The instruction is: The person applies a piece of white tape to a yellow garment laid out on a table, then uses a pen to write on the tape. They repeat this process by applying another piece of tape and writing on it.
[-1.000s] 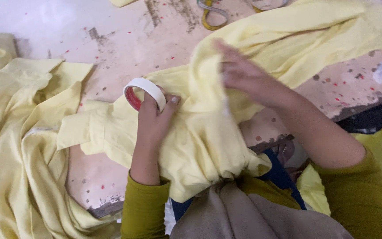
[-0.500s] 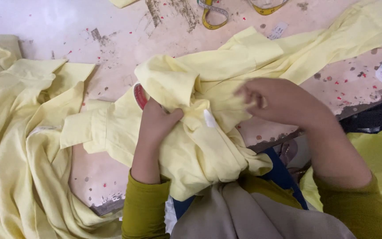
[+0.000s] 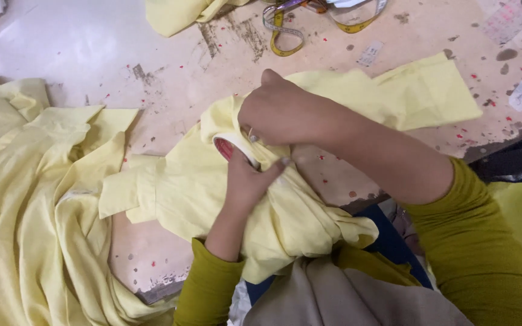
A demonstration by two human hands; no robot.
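A pale yellow garment point(image 3: 176, 193) lies bunched on the worn table point(image 3: 170, 54) in front of me. My left hand point(image 3: 246, 181) presses on the cloth and holds a white roll of tape point(image 3: 232, 147) with a red inside against it. My right hand point(image 3: 285, 111) reaches across from the right and grips a fold of the same garment just above the roll. Both forearms wear olive-green sleeves.
A heap of yellow fabric point(image 3: 25, 211) covers the left side and hangs off the table edge. A yellow measuring tape point(image 3: 285, 30) and more yellow cloth point(image 3: 182, 12) lie at the far edge. Small paper labels point(image 3: 370, 54) are scattered on the right.
My right hand has moved left across the garment, pulling the long fold with it. The tape roll, hidden under cloth half a second ago, shows again by my left hand.
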